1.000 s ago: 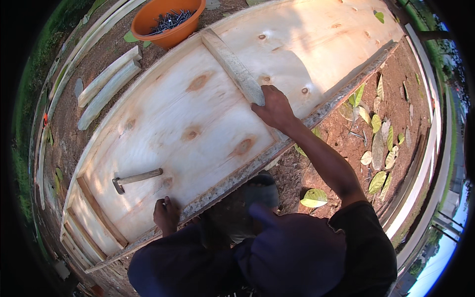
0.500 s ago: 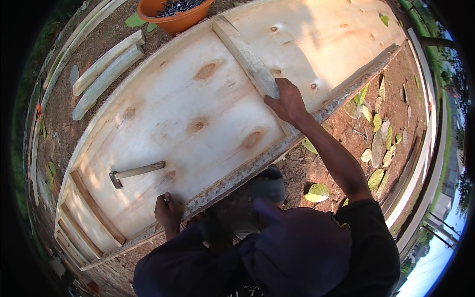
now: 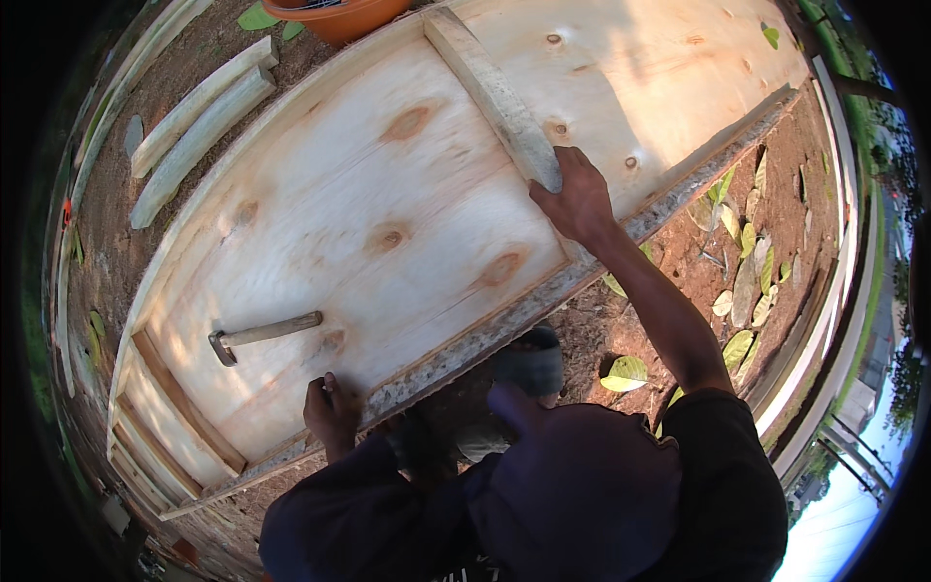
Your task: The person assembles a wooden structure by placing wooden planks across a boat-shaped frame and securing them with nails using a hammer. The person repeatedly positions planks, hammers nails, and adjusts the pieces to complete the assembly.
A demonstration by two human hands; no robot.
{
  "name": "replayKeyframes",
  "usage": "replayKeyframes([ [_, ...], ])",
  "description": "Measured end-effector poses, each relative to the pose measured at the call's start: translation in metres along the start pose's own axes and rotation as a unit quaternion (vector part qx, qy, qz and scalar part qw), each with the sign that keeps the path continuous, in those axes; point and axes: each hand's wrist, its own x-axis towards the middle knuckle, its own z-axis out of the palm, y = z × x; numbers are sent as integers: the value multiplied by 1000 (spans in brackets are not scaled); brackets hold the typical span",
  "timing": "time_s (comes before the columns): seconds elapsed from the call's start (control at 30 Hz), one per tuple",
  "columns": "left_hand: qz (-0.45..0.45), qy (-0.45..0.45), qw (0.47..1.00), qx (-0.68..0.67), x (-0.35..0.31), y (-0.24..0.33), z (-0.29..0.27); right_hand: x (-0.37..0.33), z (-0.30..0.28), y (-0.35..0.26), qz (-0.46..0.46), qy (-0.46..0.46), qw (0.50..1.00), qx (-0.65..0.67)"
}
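Observation:
My right hand is closed around the near end of a loose-looking pale wooden batten, which lies across a large plywood panel. The panel is framed with wooden strips and has a curved far edge. My left hand rests by the panel's near edge with its fingers curled in. Something small and dark shows at its fingertips, too small to name. A hammer with a wooden handle lies on the plywood, a little beyond my left hand. Neither hand touches it.
An orange bowl of nails stands beyond the panel's far edge, cut off by the picture. Two short wood pieces lie on the soil at the far left. Shorter crosspieces span the panel's left end. Fallen leaves dot the ground at right.
The view has shifted slightly, so the bowl sits nearer the top edge. Both hands keep their places, the right on the batten and the left at the near edge.

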Motion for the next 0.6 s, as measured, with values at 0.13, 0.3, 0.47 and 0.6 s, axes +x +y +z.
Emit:
replayKeyframes([
  [0.13, 7, 13, 1000, -18, 0, -4, 4, 5, 1, -3, -18, 6, 1000, -16],
  [0.3, -12, 45, 999, -24, -2, -4, 3, 3, -8, -19, -19, 32, 994, -104],
  [0.47, -17, 74, 995, -59, -1, -9, -6, -19, 21, -112, -204, 26, 977, -53],
  [0.6, -35, 87, 990, -106, 0, -2, -5, -57, 105, -209, -382, -99, 915, 86],
])
